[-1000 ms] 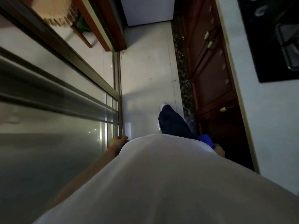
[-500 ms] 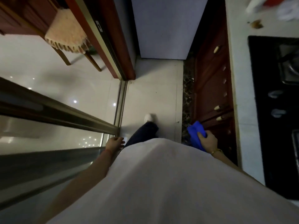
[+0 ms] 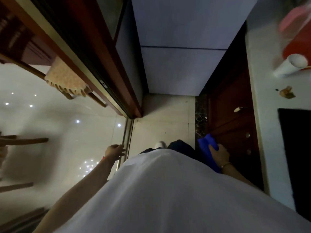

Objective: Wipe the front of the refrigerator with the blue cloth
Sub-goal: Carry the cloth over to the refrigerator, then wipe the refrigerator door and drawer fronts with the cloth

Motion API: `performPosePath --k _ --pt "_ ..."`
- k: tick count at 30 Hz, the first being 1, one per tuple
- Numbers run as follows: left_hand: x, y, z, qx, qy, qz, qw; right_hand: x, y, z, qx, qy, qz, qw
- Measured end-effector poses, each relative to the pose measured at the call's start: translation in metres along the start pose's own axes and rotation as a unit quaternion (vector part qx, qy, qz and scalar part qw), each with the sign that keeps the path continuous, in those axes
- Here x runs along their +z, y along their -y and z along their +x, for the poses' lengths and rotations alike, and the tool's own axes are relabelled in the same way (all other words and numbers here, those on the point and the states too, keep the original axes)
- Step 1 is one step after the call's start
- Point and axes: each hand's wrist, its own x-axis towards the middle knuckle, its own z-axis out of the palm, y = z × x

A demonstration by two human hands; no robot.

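1. Closest in, the right hand (image 3: pixel 218 154) is carrying the blue cloth (image 3: pixel 208 152) down at hip level, grip closed round the bunched fabric. The cloth is hanging right beside the dark wooden cabinet doors (image 3: pixel 230 125), under the bench (image 3: pixel 262 101) edge. It's showing way more than a second ago, when only a corner was peeking out.
2. The left hand (image 3: pixel 115 151) is trailing along the sliding door's metal frame (image 3: pixel 127 135), fingers loosely spread, holding nothing.
3. One white shoe (image 3: pixel 159 145) is stepping forward on the tiled floor (image 3: pixel 165 118).
4. Farther out, the refrigerator (image 3: pixel 181 47) is filling the top of the view now, both pale door panels visible. It was just a sliver a second back, so the person is closing in.
5. My read: no wiping happening yet, since cloth and fridge are well apart. Next is raising the cloth onto that front.
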Motion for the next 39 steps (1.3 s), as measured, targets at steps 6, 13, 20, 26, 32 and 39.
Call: performPosePath --k 6,13,20,26,32,39 --pt "0.016 -0.118 0.049 0.036 0.022 0.038 0.998 -0.011 0.083 0.055 -0.018 0.003 0.019 1.0" --pt "0.054 -0.197 0.103 0.016 0.001 0.082 0.997 -0.033 0.136 0.146 0.038 0.047 0.027 0.998" --pt "0.075 -0.295 0.13 0.023 -0.008 0.003 1.0 -0.078 0.251 0.23 -0.078 0.005 -0.001 0.997" --pt "0.076 -0.41 0.128 0.169 -0.031 -0.024 0.985 -0.095 0.362 0.249 -0.294 -0.082 0.005 0.952" --pt "0.039 -0.541 0.065 0.469 -0.143 -0.034 0.871 -0.131 0.483 0.198 -0.547 -0.194 0.067 0.812" --pt "-0.012 -0.651 -0.036 0.661 -0.277 -0.144 0.682 -0.199 0.625 0.105 -0.717 -0.361 0.104 0.587"
